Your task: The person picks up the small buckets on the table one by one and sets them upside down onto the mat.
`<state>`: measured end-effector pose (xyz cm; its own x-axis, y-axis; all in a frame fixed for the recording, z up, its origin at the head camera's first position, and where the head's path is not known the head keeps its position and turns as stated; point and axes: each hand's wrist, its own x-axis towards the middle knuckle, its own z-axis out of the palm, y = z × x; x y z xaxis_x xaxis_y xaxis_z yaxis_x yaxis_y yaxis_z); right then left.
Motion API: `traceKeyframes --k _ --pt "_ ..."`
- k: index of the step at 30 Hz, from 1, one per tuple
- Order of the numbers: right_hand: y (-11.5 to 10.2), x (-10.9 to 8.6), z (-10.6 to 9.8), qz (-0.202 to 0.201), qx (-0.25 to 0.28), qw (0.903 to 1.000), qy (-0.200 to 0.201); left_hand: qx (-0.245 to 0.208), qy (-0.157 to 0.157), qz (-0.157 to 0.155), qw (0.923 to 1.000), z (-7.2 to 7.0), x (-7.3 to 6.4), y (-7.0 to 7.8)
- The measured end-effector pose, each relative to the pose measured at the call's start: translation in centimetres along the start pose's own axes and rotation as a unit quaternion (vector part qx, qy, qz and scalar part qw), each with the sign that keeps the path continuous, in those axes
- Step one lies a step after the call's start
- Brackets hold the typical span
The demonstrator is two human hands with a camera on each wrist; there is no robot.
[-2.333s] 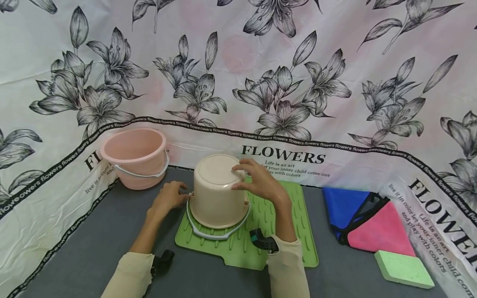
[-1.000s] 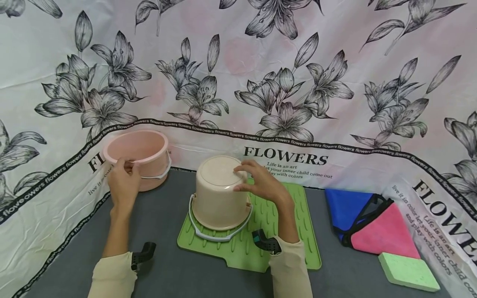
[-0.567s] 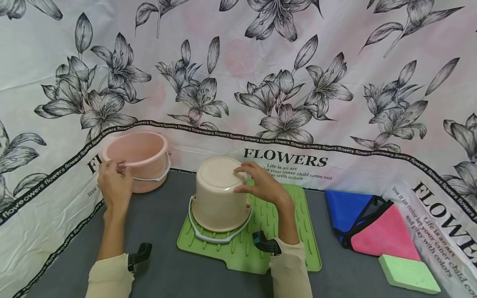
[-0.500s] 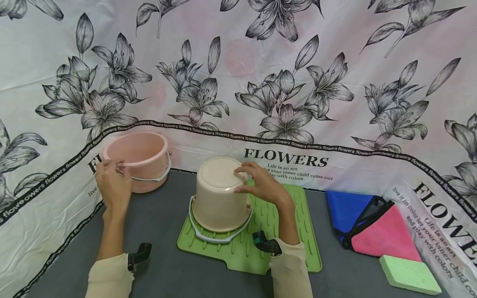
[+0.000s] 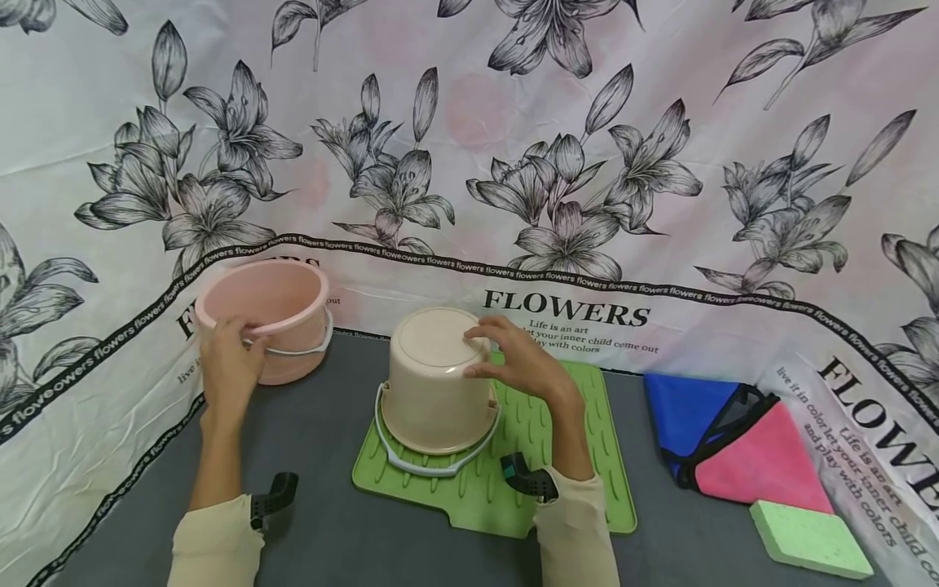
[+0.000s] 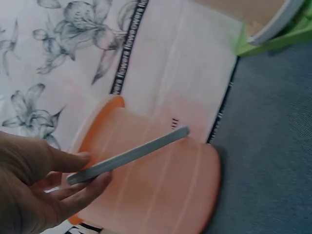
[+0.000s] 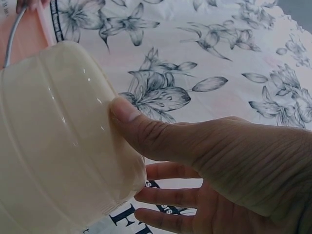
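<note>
At the left stands a pink bucket with its mouth up. My left hand holds it at the near rim, and in the left wrist view its thumb and fingers lie either side of the pale grey handle. A beige bucket rests upside down on the green ridged mat, its grey handle hanging round the front. My right hand rests on that bucket's upturned base edge; the thumb touches the wall, with the other fingers spread beyond it.
To the right lies a folded blue and pink cloth item with black trim. A light green sponge-like block overlaps its lower corner. A flower-printed sheet hangs behind the grey tabletop.
My left hand has left the beige bucket's side and moved left to the pink bucket, which has just shifted slightly left and tilted. The right hand has stayed on the beige bucket.
</note>
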<state>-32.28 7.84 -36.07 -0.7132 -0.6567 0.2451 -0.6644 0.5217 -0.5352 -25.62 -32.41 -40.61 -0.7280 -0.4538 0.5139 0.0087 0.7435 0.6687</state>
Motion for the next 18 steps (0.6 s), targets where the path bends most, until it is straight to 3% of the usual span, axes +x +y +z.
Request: traceKeyframes --k 4,7,9,12,16,18 --pt "0.1 -0.1 0.0 0.002 0.003 1.0 -0.003 0.008 -0.077 -0.013 0.9969 -1.3 0.4 0.2" --pt "0.1 -0.2 0.0 0.003 0.002 1.0 -0.004 -0.024 -0.159 -0.031 0.9865 -2.5 0.5 0.2" --pt "0.0 -0.2 -0.1 0.002 0.0 1.0 -0.003 -0.055 -0.214 -0.045 0.9742 -3.3 0.5 0.3" --pt "0.0 -0.1 -0.2 0.002 0.0 1.0 -0.003 -0.093 -0.295 -0.061 0.9492 -4.4 0.5 0.8" --pt "0.0 0.0 -0.2 0.001 -0.001 1.0 -0.006 -0.11 -0.386 -0.052 0.9143 -5.7 0.1 1.7" --pt "0.0 0.0 -0.2 -0.001 -0.002 1.0 -0.005 -0.109 -0.416 -0.043 0.9017 -6.3 -0.1 2.2"
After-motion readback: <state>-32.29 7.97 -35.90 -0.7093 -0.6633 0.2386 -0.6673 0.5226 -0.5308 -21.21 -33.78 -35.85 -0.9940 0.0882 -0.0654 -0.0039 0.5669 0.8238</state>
